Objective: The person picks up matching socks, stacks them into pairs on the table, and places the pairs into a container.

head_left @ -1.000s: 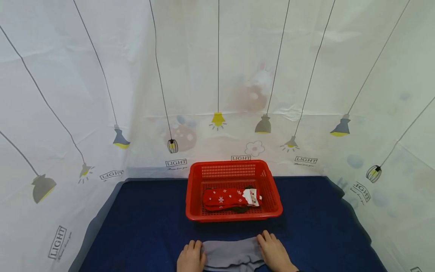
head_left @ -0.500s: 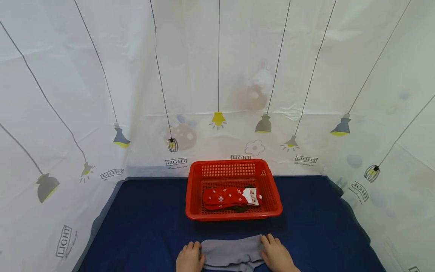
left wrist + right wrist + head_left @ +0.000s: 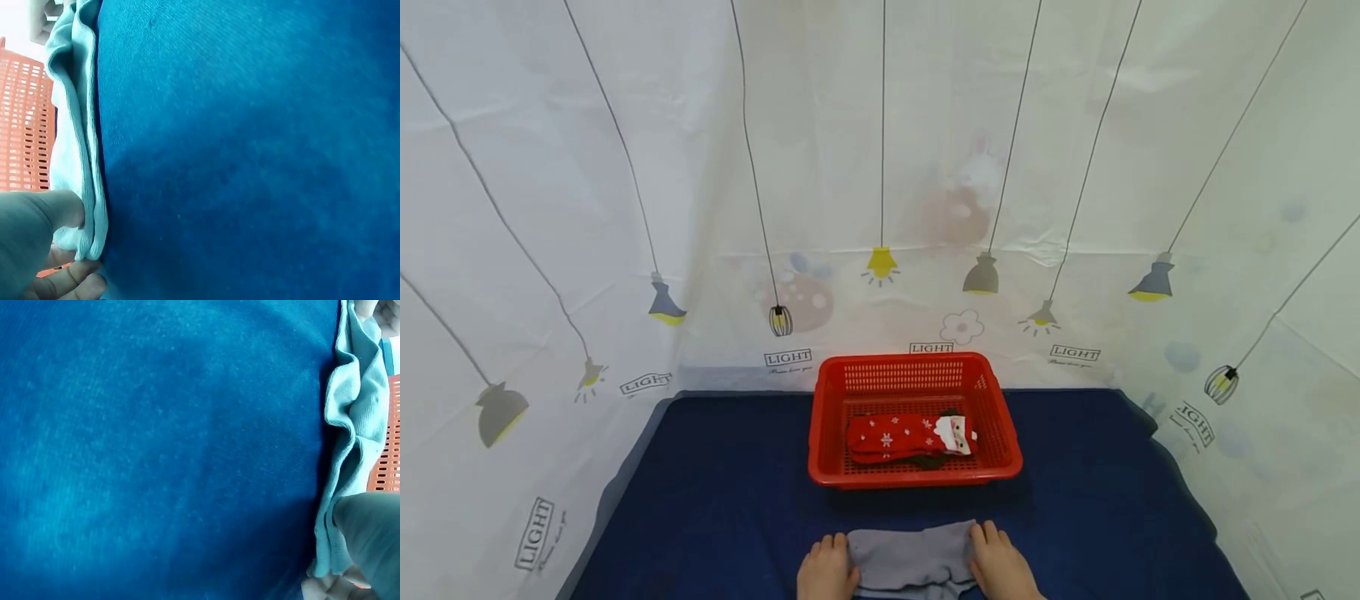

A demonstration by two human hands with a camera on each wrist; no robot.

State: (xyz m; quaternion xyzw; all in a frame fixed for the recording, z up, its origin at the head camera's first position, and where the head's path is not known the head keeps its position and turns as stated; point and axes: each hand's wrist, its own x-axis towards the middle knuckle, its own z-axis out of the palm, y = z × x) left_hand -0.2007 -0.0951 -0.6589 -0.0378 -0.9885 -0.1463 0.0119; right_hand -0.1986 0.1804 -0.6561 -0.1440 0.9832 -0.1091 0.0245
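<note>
A pair of grey socks (image 3: 912, 557), stacked in layers with wavy near edges, lies crosswise at the front of the dark blue cloth. At its left end my left hand (image 3: 827, 568) pinches the layers, with the thumb on top and fingers beneath in the left wrist view. The right end is pinched by my right hand (image 3: 1002, 565) the same way; its thumb (image 3: 369, 525) presses on the knit in the right wrist view. Behind the socks is a red plastic basket (image 3: 917, 481) that holds red snowflake socks (image 3: 895, 439) with a Santa face at the cuff.
A dark blue cloth (image 3: 722, 492) covers the table. Beyond its back edge hangs a white curtain (image 3: 880, 150) printed with lamps, which also closes in the left and right sides. Something dark green shows under the red socks.
My left hand has shifted slightly right and my right hand slightly left, both keeping hold of the grey socks' ends. The basket stays where it was.
</note>
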